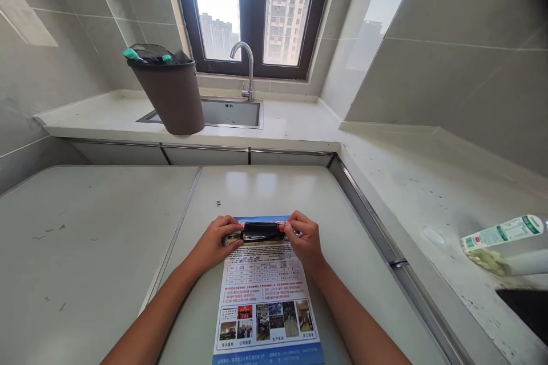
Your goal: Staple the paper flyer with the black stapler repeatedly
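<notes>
The left hand is clamped on the left end of a black cylinder, fingers and thumb pinching it; the right hand pinches its red-tipped right end; the cylinder lies crosswise over the upper part of a printed leaflet on the white bench; beyond, a brown bin partly hides a sink with a curved tap.
</notes>
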The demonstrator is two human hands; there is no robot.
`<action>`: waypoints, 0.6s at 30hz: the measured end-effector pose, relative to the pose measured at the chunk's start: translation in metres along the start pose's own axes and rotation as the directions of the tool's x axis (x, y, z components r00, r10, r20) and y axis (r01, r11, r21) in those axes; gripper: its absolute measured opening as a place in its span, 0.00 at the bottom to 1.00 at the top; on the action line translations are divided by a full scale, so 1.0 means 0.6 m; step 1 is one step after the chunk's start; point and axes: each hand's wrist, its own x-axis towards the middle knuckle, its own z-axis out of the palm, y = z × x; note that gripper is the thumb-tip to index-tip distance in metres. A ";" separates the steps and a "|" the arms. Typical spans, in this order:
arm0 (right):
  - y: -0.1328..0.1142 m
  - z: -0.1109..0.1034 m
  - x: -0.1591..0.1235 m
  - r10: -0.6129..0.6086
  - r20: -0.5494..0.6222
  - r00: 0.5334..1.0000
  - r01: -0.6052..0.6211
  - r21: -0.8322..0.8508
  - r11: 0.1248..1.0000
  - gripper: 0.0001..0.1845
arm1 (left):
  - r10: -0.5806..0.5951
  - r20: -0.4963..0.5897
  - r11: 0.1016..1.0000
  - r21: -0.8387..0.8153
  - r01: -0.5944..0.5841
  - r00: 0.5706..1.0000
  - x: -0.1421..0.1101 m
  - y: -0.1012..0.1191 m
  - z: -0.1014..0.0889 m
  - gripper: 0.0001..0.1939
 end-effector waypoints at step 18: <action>-0.006 0.014 0.001 -0.063 0.190 0.980 0.105 -0.216 0.971 0.22 | 0.015 -0.030 1.000 -0.020 -0.016 0.999 -0.007 -0.008 0.004 0.11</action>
